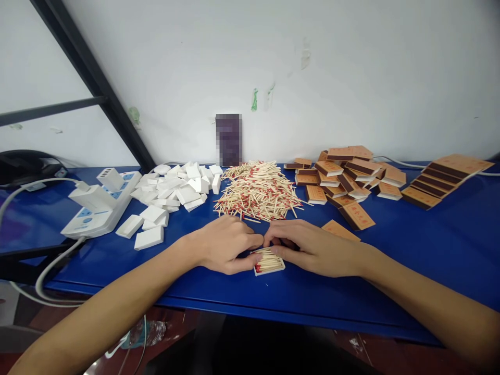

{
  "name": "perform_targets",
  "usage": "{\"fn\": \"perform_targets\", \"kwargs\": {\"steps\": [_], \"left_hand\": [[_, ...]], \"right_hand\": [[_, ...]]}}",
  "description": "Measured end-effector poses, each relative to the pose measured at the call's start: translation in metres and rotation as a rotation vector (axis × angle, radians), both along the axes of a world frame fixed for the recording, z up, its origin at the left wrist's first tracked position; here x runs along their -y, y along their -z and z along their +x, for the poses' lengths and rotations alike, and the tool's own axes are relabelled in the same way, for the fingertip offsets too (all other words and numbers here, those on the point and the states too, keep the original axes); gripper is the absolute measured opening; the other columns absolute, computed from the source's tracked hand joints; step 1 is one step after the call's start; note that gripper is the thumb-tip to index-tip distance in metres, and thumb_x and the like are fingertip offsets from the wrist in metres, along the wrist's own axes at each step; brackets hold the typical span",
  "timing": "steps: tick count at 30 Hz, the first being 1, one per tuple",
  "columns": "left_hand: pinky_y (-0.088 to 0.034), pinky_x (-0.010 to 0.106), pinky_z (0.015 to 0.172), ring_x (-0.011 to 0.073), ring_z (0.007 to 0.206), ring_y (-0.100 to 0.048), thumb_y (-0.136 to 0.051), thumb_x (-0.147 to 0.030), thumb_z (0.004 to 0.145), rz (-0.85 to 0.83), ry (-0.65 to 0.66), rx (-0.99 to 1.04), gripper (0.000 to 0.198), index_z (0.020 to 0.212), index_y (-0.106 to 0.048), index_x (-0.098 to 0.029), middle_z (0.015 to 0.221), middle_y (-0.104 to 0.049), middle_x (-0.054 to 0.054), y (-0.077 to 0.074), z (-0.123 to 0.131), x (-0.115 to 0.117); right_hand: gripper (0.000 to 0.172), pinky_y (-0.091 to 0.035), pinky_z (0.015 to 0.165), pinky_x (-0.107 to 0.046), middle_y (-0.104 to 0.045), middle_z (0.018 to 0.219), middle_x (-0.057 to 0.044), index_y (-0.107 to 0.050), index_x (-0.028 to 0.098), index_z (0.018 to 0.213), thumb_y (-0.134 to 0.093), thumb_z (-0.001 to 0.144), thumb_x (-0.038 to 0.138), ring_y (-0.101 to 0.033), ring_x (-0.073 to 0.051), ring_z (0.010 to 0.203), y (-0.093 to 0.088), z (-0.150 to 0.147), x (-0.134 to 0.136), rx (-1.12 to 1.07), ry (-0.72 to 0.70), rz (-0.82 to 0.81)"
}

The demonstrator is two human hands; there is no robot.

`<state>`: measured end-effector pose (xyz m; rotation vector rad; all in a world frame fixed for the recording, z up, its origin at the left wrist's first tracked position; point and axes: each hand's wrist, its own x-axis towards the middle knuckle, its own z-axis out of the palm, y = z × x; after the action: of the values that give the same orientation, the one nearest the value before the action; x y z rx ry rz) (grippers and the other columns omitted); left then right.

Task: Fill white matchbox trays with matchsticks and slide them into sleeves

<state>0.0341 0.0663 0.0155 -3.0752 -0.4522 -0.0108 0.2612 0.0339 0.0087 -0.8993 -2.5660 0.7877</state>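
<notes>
A white matchbox tray [269,270] full of red-tipped matches [269,260] lies near the front of the blue table. My left hand [226,246] is curled at its left side, thumb on the matches at the tray's left edge. From the right, my right hand [308,247] bends over it, thumb at the upper right of the tray. Both hands have closed fingers around the tray, and their fingertips partly hide its far edge. Just beyond the hands rises a large heap of loose matches [261,192].
Left of the heap lie several white trays [172,187], with a power strip [101,203] and cables further left. Orange-brown matchbox sleeves [347,174] are piled on the right, beside a row of sleeves [445,179]. A pixelated dark object [229,139] leans against the wall.
</notes>
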Motion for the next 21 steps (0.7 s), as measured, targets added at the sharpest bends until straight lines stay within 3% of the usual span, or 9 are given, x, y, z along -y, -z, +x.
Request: {"fn": "perform_targets", "kwargs": {"steps": [7, 11, 13, 17, 21], "left_hand": [[-0.037, 0.032, 0.055, 0.0183, 0.06, -0.059, -0.044, -0.034, 0.094, -0.023, -0.013, -0.004, 0.024, 0.081, -0.057, -0.018, 0.067, -0.062, 0.002, 0.0, 0.0, -0.0012], [-0.038, 0.031, 0.056, 0.0177, 0.06, -0.059, -0.043, -0.03, 0.095, -0.054, -0.008, 0.002, 0.022, 0.082, -0.056, -0.019, 0.067, -0.063, 0.001, -0.0014, -0.0003, -0.0015], [-0.038, 0.031, 0.056, 0.0181, 0.06, -0.06, -0.044, -0.035, 0.095, -0.062, -0.014, 0.002, 0.023, 0.086, -0.058, -0.019, 0.068, -0.063, 0.001, -0.0025, -0.0003, -0.0011], [-0.036, 0.03, 0.053, 0.0186, 0.06, -0.06, -0.052, -0.061, 0.088, -0.058, -0.034, 0.015, 0.044, 0.087, -0.06, -0.018, 0.069, -0.064, 0.002, -0.0032, 0.0001, 0.0007], [-0.034, 0.03, 0.052, 0.0178, 0.06, -0.059, -0.06, -0.06, 0.083, -0.029, -0.03, 0.048, 0.042, 0.081, -0.059, -0.018, 0.069, -0.064, 0.001, -0.0013, 0.0005, 0.0019]], "right_hand": [[0.024, -0.039, 0.068, -0.031, -0.061, 0.083, 0.0, -0.06, 0.021, 0.091, -0.045, 0.1, 0.037, -0.054, -0.016, 0.076, -0.0011, 0.0006, 0.0, 0.013, 0.053, -0.079], [0.029, -0.043, 0.084, -0.034, -0.065, 0.1, -0.003, -0.062, 0.022, 0.104, -0.037, 0.103, 0.036, -0.058, -0.018, 0.093, -0.0028, 0.0024, 0.0011, -0.032, 0.035, -0.121], [0.029, -0.042, 0.088, -0.036, -0.066, 0.104, -0.003, -0.062, 0.022, 0.105, -0.035, 0.103, 0.033, -0.059, -0.019, 0.097, -0.0039, 0.0025, 0.0014, -0.04, 0.037, -0.123], [0.022, -0.043, 0.08, -0.034, -0.064, 0.093, -0.002, -0.06, 0.021, 0.095, -0.04, 0.101, 0.03, -0.058, -0.018, 0.087, -0.0044, 0.0015, 0.0012, -0.007, 0.034, -0.098], [0.018, -0.042, 0.075, -0.032, -0.062, 0.087, -0.001, -0.058, 0.021, 0.092, -0.043, 0.099, 0.027, -0.056, -0.017, 0.08, -0.0006, 0.0003, 0.0005, 0.008, 0.022, -0.05]]}}
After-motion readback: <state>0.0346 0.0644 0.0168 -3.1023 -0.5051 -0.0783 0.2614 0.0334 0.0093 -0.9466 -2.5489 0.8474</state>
